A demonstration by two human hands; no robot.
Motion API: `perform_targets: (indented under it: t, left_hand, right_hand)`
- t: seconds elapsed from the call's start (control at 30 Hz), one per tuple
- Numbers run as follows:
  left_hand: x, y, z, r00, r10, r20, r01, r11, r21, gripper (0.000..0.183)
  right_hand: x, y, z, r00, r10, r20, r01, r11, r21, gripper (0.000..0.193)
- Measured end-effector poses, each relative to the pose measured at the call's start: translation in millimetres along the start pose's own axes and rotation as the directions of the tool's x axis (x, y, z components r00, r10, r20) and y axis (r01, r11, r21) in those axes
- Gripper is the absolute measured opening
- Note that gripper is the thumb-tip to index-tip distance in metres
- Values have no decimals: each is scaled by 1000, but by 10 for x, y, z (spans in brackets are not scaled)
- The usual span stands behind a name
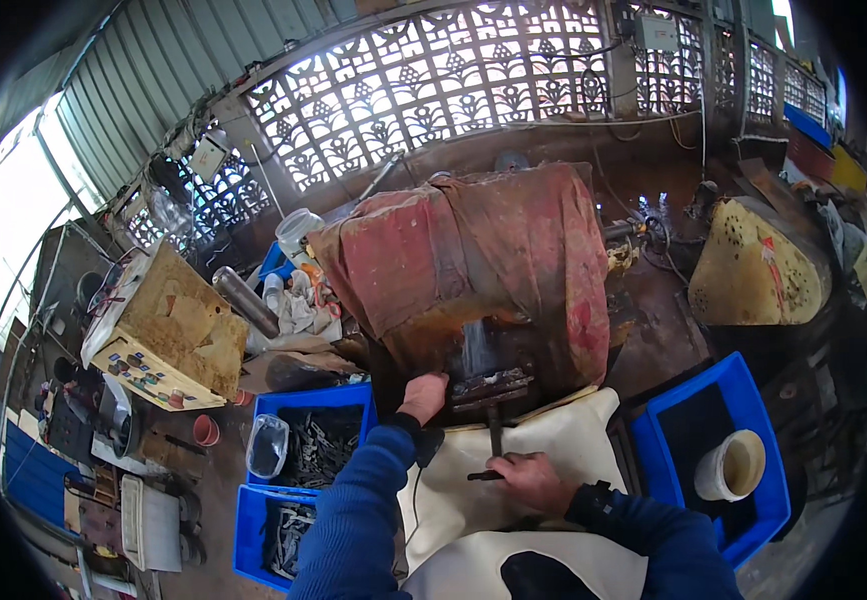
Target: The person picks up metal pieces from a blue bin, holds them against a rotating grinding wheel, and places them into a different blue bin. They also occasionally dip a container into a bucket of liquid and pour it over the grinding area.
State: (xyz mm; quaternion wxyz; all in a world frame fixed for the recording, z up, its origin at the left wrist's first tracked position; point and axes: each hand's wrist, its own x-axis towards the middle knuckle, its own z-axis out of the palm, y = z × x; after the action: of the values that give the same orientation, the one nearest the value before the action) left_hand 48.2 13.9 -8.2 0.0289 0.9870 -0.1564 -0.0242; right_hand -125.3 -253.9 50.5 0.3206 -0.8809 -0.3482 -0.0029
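Note:
My right hand is closed on a short dark handle at the near end of a metal holder. A thin shaft runs from there to the holder's wide, dark jaw-like head, which sits under the machine's opening. Whitish spray or water shows just above the head. My left hand is curled shut left of the head, at the opening's edge; whatever it holds is hidden. Red, stained cloth drapes over the machine. A cream apron or sheet spreads across my lap beneath the right hand.
Blue bins with dark metal pieces stand at left, a clear tub on one. At right, another blue bin holds a white bucket. A stained control box and a yellowish casing flank the machine.

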Motion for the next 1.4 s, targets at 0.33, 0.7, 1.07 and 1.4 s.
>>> perform_targets:
  t: [0.33, 0.7, 1.07, 1.4]
  left_hand:
    - [110, 12, 251, 994, -47, 102, 55, 996, -77, 20]
    - [-373, 289, -630, 927, -293, -234, 174, 889, -423, 20]
    - [-549, 1373, -935, 905, -228, -358, 71, 913, -401, 16]
    - [-624, 819, -709, 888, -90, -452, -214, 788, -577, 33]
  right_hand:
    - [73, 45, -50, 999, -22, 32, 22, 1000, 12, 27]
    - [836, 616, -360, 946, 296, 130, -158, 73, 985, 17]
    - [1105, 564, -239, 838, 532, 125, 31, -276, 961, 20]
    - [970, 633, -290, 814, 575, 80, -51, -67, 996, 22]
